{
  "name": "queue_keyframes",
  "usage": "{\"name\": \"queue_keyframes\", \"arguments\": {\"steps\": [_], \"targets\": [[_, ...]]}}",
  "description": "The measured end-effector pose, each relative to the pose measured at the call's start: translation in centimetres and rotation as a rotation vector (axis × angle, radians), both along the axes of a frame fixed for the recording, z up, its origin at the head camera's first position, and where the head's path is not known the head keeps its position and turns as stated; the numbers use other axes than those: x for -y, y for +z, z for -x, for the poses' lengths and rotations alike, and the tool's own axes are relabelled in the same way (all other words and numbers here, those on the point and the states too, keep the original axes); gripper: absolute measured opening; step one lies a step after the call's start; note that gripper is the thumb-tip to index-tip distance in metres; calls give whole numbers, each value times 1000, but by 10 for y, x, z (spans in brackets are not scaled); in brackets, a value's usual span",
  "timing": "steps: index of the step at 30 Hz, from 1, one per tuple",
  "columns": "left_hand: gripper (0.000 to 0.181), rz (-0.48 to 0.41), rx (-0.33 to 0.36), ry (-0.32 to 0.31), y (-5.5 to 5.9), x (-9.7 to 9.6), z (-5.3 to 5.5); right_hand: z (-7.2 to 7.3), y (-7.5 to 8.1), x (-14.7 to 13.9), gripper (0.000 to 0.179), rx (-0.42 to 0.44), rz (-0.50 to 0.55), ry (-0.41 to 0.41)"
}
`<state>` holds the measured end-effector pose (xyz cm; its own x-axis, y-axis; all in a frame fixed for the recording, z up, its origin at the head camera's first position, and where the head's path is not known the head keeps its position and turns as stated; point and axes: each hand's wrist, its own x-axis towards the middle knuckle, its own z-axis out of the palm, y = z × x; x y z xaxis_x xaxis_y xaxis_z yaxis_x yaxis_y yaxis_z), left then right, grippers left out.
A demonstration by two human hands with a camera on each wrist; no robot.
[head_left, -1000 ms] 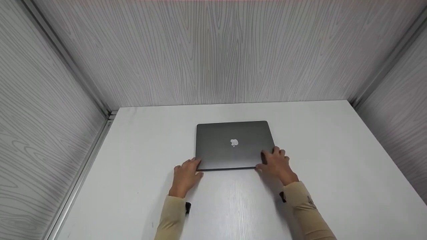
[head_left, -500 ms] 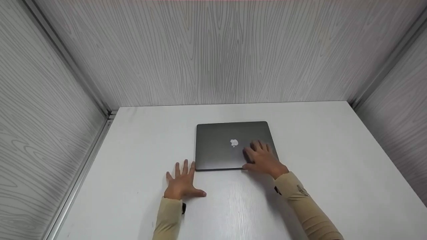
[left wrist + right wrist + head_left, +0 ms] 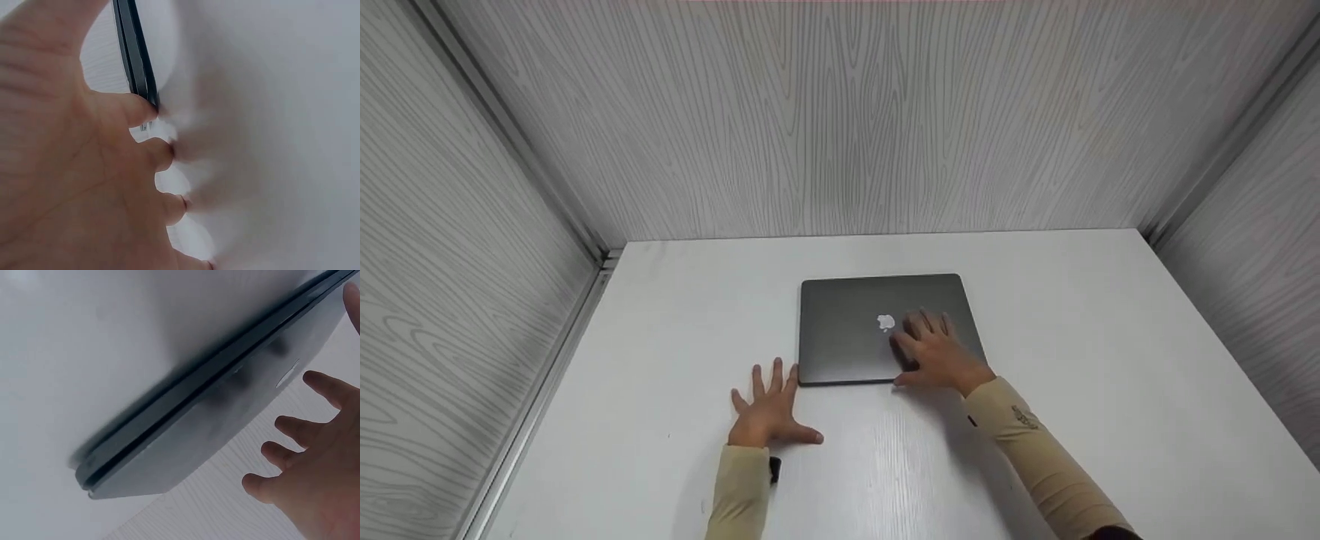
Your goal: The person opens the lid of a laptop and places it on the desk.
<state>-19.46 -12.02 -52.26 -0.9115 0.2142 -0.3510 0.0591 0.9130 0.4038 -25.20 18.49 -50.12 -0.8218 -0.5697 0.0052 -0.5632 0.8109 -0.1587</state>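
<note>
A closed dark grey laptop with a white apple logo lies flat in the middle of the white table. My left hand is spread on the tabletop, its index fingertip right at the laptop's near left corner. In the left wrist view, the laptop's dark edge runs up from that fingertip. Over the right part of the lid is my right hand, fingers apart and the thumb by the front edge. The right wrist view has these fingers beside the lid, with a gap between them.
The white table extends around the laptop on all sides. A grey wood-grain panel stands behind it, with similar side panels at left and right.
My left hand has come off the laptop's near left corner and spread on the table. The right hand has slid left from the right edge over the lid. The laptop has stayed in place.
</note>
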Motion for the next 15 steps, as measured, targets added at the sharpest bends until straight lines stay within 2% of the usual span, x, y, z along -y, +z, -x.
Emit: {"name": "queue_keyframes", "arguments": {"steps": [5,15], "targets": [[123,3,1,-4,-2,0,-1,2,1,3,83,-27,-33,9],[123,5,1,-4,4,-2,0,8,-1,7,91,-58,-109,36]]}}
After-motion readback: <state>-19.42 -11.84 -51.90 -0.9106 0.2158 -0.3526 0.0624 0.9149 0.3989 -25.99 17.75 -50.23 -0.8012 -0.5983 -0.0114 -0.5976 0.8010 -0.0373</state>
